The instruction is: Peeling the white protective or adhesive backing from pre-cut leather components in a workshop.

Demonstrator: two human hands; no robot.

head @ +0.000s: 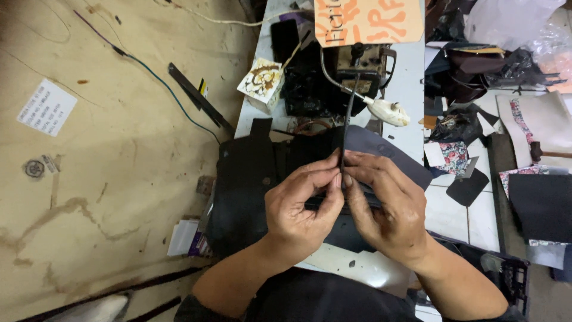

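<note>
My left hand [301, 209] and my right hand [384, 203] meet over the white worktable [405, 89], both pinching a thin black strap [347, 116] that rises upright from my fingertips toward the sewing machine [360, 68]. Under my hands lies a dark bag or pile of black material [250, 179], with a grey-blue flap [381, 149] showing beyond my right hand. The lower end of the strap is hidden between my fingers.
A small lamp on a bent metal arm [387, 111] hangs by the sewing machine. An orange patterned card [369, 21] and a stained white box [262, 80] sit further back. Floral fabric scraps [456, 155], black pieces and a hammer [545, 152] lie on the tiled floor at right.
</note>
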